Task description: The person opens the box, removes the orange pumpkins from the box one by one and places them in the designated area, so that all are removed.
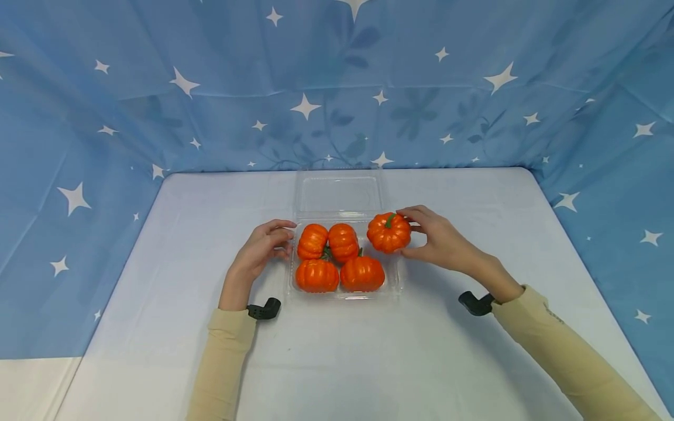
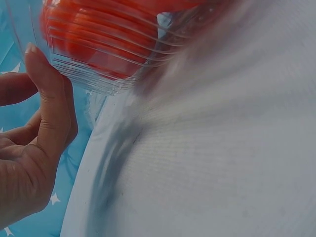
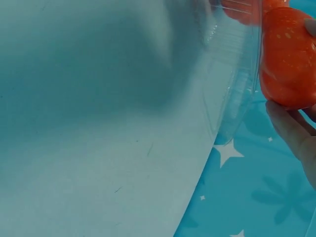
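A clear plastic container (image 1: 344,296) lies on the table with its hinged lid folded back. Several small orange pumpkins fill it in two rows, among them a front-left pumpkin (image 1: 317,276) and a front-right one (image 1: 363,273). Between its thumb and fingers my right hand (image 1: 442,241) pinches another orange pumpkin (image 1: 388,233) with a green stem, over the container's back right corner. My left hand (image 1: 263,248) is at the left wall; in the left wrist view a fingertip (image 2: 32,52) touches the clear side, and the loosely bent fingers grip nothing.
The flat clear lid (image 1: 339,194) reaches back toward the table's far edge. Behind and beside the white table (image 1: 337,362) hangs a blue star-patterned cloth (image 1: 337,76). Dark wrist cameras sit at both cuffs, the right one (image 1: 475,303) low over the table.
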The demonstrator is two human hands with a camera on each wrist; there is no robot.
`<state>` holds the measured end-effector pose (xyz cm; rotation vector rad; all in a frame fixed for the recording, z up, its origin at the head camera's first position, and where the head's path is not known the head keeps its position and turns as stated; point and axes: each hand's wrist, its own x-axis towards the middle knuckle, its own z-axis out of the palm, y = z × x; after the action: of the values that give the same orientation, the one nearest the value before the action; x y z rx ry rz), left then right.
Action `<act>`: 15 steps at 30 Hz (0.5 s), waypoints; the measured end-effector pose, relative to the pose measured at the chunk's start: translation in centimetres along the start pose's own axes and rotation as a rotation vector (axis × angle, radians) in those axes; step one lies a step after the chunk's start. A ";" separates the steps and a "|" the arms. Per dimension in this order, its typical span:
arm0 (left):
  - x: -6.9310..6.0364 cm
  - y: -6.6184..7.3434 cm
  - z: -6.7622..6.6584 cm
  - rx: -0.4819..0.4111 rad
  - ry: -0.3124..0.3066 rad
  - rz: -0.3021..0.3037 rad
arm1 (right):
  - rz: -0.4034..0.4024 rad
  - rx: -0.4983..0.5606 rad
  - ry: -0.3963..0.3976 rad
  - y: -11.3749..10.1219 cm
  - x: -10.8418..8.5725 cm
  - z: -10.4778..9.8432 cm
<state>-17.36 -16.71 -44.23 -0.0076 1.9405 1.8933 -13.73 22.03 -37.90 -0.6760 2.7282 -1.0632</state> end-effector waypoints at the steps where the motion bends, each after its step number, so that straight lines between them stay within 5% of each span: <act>1: 0.0 0.0 0.0 0.000 -0.001 0.000 | 0.001 0.010 0.005 0.1 0.0 0.0; 15: 0.0 0.0 -0.1 -0.007 -0.001 0.000 | 0.086 0.075 0.099 2.2 0.2 -1.0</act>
<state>-17.38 -16.76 -44.23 -0.0086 1.9335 1.8994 -14.95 24.00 -38.58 -0.5030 2.7548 -1.2030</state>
